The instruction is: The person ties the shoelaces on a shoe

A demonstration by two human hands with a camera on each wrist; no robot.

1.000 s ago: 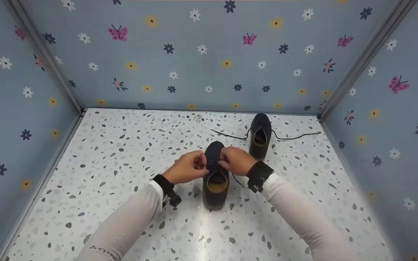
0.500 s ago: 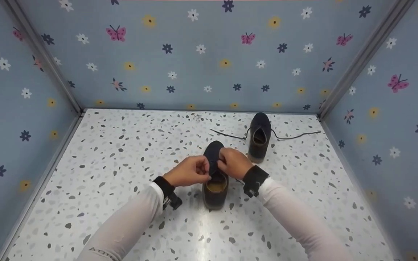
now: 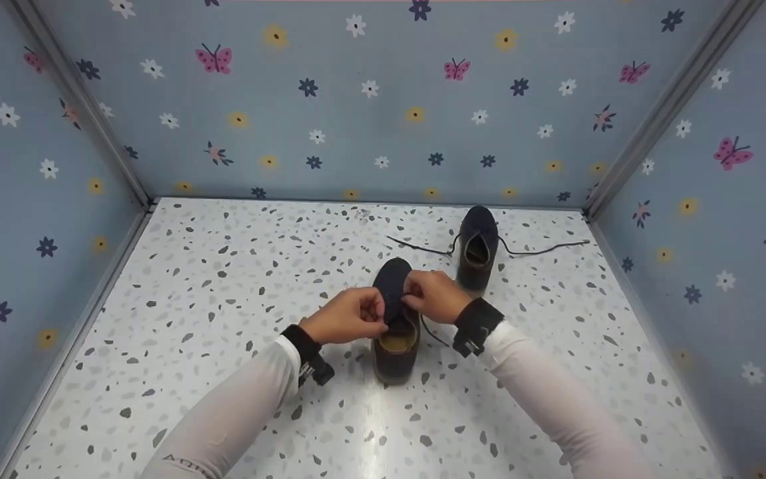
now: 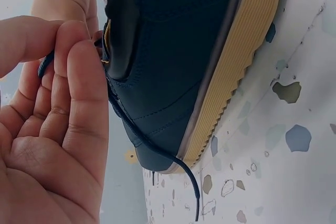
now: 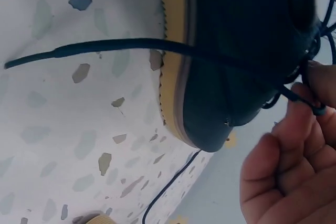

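White sleeves (image 3: 223, 412), two, entered from the near edge, each ending at a black wrist strap (image 3: 300, 341). Left hand (image 3: 346, 316): placed at the left of the near shoe (image 4: 178, 45); its thumb and fingertip pinched a dark lace. Right hand (image 3: 437, 296): placed at the right of that shoe; its thumb and forefinger pinched the near lace (image 5: 131, 44). Near shoe: dark blue, with a ridged tan sole; it stood upright on the speckled floor (image 3: 223, 299), toe pointing far, loose lace ends trailing on both sides. Far shoe (image 3: 479, 226): similarly dark, stood upright farther right, its laces (image 3: 542, 251) spread left and right. Far wall (image 3: 370, 60): blue, printed with flowers and butterflies.
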